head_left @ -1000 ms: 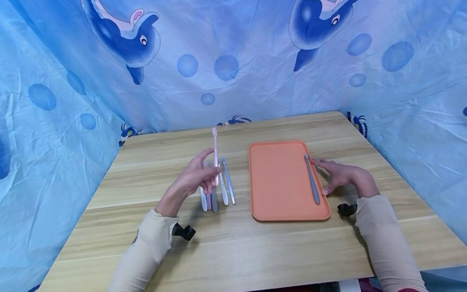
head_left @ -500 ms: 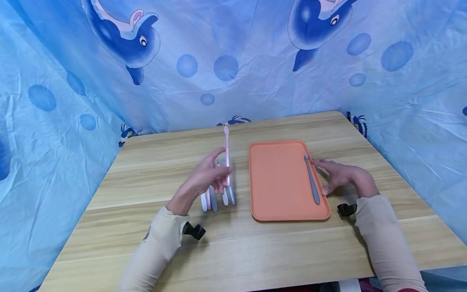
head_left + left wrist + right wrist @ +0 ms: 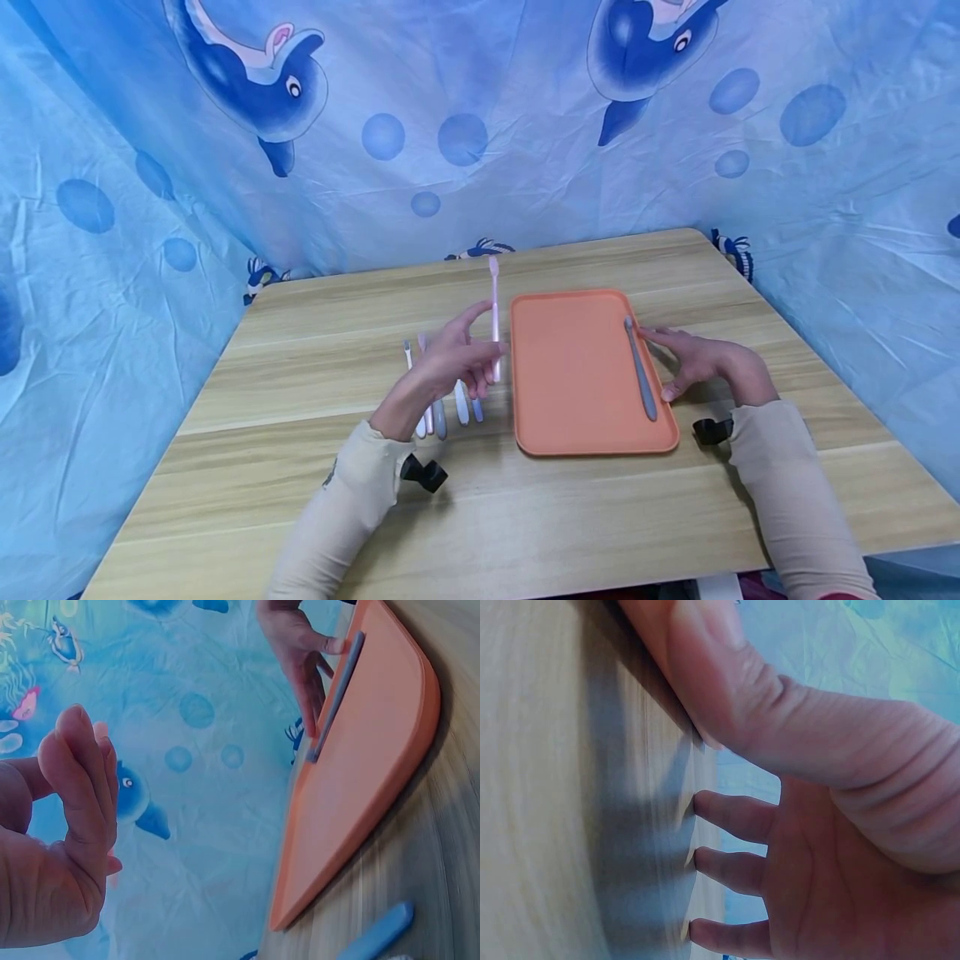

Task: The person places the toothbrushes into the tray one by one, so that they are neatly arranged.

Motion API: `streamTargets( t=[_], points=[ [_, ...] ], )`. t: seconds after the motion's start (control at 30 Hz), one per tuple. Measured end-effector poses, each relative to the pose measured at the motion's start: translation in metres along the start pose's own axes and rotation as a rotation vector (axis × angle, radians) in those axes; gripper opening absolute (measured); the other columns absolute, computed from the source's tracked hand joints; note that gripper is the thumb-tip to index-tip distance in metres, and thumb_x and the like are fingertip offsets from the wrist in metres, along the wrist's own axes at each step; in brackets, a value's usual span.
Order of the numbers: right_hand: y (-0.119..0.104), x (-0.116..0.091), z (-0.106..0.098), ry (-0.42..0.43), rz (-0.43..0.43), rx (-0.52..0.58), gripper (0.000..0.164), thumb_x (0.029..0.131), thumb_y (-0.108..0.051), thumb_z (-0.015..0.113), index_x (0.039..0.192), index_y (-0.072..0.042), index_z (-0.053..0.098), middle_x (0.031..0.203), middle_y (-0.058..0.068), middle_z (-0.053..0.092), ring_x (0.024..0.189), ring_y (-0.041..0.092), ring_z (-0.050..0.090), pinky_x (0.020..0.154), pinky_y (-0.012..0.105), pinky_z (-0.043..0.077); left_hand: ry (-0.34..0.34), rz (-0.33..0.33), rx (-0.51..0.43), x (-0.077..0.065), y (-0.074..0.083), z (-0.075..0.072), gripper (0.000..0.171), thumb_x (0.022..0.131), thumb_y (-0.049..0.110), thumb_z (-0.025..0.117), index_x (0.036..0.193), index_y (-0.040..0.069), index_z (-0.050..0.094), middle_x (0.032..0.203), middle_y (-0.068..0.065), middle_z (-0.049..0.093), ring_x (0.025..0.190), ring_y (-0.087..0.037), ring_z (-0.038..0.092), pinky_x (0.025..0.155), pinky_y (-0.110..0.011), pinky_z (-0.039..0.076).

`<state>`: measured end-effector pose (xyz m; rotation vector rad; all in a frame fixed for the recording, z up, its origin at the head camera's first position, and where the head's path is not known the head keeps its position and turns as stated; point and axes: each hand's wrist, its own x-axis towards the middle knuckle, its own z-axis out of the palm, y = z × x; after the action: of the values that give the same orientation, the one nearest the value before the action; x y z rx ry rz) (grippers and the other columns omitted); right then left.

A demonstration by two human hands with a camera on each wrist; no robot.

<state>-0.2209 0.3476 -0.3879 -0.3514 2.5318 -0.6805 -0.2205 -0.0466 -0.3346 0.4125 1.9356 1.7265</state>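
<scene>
My left hand (image 3: 450, 354) pinches a pink toothbrush (image 3: 495, 321) between thumb and fingers, its head pointing away and up. It is raised over the table just left of an orange tray (image 3: 566, 375). A grey toothbrush (image 3: 641, 367) lies in the tray along its right side. My right hand (image 3: 697, 360) rests at the tray's right rim, thumb and index finger touching it. In the right wrist view, the other fingertips (image 3: 705, 859) of that hand reach down to the tabletop. In the left wrist view, my left hand (image 3: 75, 832) mostly hides the pink toothbrush.
Several more toothbrushes lie side by side under my left hand, among them a grey one (image 3: 440, 419), a white one (image 3: 461, 404) and a blue one (image 3: 379, 934). Everything stands on a wooden table (image 3: 585, 517). A blue dolphin-print curtain (image 3: 525, 192) hangs behind it.
My left hand has moved right with the pink toothbrush, from over the row of toothbrushes to near the tray's left edge. The right hand and the tray have stayed put.
</scene>
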Motion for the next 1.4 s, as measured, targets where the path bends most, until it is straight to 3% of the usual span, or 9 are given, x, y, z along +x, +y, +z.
streamTargets(
  t=[0.43, 0.83, 1.4],
  points=[
    [-0.002, -0.001, 0.002, 0.013, 0.019, -0.001, 0.127, 0.066, -0.041, 0.091, 0.161, -0.009, 0.013, 0.161, 0.036, 0.007, 0.146, 0.061, 0.006, 0.115, 0.080, 0.016, -0.043, 0.035, 0.000, 0.015, 0.002, 0.024, 0.080, 0.095, 0.006, 0.062, 0.160, 0.024, 0.019, 0.051, -0.004, 0.061, 0.037, -0.014, 0.057, 0.035, -0.025, 0.049],
    [0.000, 0.000, 0.003, -0.002, 0.024, 0.005, 0.128, 0.067, -0.039, 0.090, 0.162, -0.012, 0.010, 0.162, 0.035, 0.003, 0.146, 0.062, 0.001, 0.115, 0.081, 0.013, -0.086, 0.042, -0.018, 0.031, 0.003, 0.054, 0.080, 0.096, 0.007, 0.062, 0.160, 0.021, 0.017, 0.051, -0.004, 0.060, 0.037, -0.014, 0.057, 0.036, -0.026, 0.050],
    [0.006, 0.002, 0.002, 0.000, 0.017, -0.007, 0.128, 0.066, -0.040, 0.090, 0.161, -0.011, 0.010, 0.161, 0.036, 0.004, 0.146, 0.061, 0.003, 0.115, 0.080, 0.014, -0.105, 0.047, -0.036, 0.050, 0.001, 0.088, 0.081, 0.096, 0.010, 0.065, 0.160, 0.026, 0.018, 0.054, -0.006, 0.062, 0.038, -0.014, 0.058, 0.037, -0.025, 0.051]
  ],
)
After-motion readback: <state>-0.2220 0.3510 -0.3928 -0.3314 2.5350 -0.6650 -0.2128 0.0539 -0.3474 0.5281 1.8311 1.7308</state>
